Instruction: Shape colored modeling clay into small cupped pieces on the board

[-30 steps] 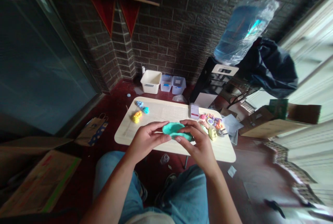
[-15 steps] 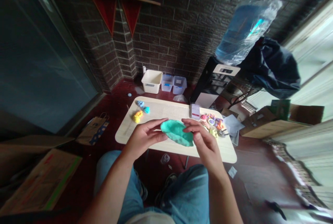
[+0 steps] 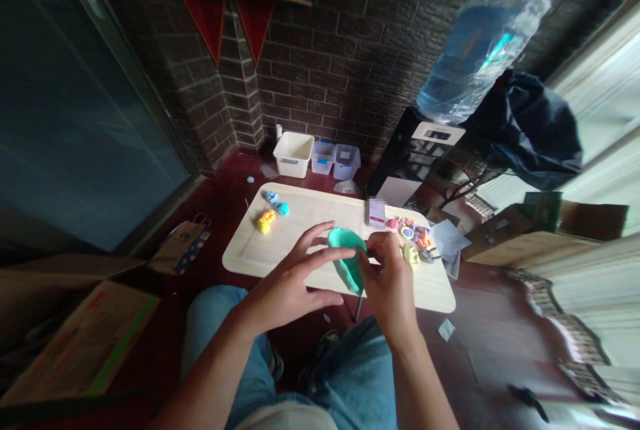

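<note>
A flattened, slightly curved piece of green modelling clay (image 3: pixel 345 240) is held in the air above the near side of the table. My right hand (image 3: pixel 393 277) pinches its right edge between thumb and fingers. My left hand (image 3: pixel 295 273) is at its left with fingers spread; one long finger reaches across the front of the clay, and the thumb is apart from it. Whether that finger presses on the clay I cannot tell. Beyond my right hand lie a pale yellow lump (image 3: pixel 411 255) and a cluster of small colourful clay pieces (image 3: pixel 415 233).
On the pale table (image 3: pixel 240 250), yellow-orange clay (image 3: pixel 266 221) and blue lumps (image 3: pixel 283 209) lie at the left. A phone (image 3: pixel 376 213) stands near the back edge. Behind are a white bin (image 3: pixel 294 155), clear boxes (image 3: pixel 346 162) and a water dispenser (image 3: pixel 400 170). Cardboard boxes (image 3: pixel 80 343) flank the floor.
The green clay has turned from lying lengthwise between both hands to a more upright angle. My right hand has closed on its edge, while my left hand has let go its pinch and spread its fingers.
</note>
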Tool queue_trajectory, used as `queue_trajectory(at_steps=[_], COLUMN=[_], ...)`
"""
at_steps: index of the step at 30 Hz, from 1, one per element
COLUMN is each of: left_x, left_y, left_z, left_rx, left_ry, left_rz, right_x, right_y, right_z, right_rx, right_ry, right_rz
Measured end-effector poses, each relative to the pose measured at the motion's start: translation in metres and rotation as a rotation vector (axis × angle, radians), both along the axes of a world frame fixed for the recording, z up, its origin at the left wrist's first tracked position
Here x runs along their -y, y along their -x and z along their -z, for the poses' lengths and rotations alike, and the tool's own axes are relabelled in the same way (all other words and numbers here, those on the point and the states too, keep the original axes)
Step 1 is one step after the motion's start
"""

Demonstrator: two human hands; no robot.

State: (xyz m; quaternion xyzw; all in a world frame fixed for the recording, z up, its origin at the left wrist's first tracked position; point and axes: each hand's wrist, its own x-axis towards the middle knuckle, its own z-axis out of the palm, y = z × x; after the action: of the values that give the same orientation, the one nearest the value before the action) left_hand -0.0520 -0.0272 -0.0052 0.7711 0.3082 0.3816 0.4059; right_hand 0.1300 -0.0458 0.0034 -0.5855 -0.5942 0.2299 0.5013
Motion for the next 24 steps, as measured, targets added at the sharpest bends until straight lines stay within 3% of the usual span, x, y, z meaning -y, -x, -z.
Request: queue_trajectory(at_steps=[3,6,9,12,14,19,24], left_x=[0.002,-0.003,-0.010,-0.016,-0.019,-0.016,-0.009], left_y=[-0.003,-0.001,0.004,0.007,0.007,0.007,0.006], left_z=[-0.002,0.001,0.004,0.005,0.006,0.006,0.001], left_rx=[-0.088,0.004,0.199,0.355,0.424,0.580,0.561], left_ry=[-0.160,-0.135,0.038,0.239,0.347,0.531,0.610], left_rz=[-0.171,-0.221,-0.133,-0.012,0.052,0.158,0.050], right_x=[0.000,0.001,0.001,-0.002,-0.004,-0.005,-0.001], right_y=[0.002,-0.004,-0.020,-0.036,-0.041,-0.032,-0.019], right_z=[0.001,-0.001,-0.008,-0.016,-0.018,-0.015,-0.011], right_rx=[-0.039,-0.183,-0.173,-0.030,0.025,0.045,0.191], right_ry=[0.016,0.082,0.084,0.030,0.003,-0.167,-0.323], right_rz=[0.003,-0.105,-0.293,-0.555,-0.649,-0.498,-0.353])
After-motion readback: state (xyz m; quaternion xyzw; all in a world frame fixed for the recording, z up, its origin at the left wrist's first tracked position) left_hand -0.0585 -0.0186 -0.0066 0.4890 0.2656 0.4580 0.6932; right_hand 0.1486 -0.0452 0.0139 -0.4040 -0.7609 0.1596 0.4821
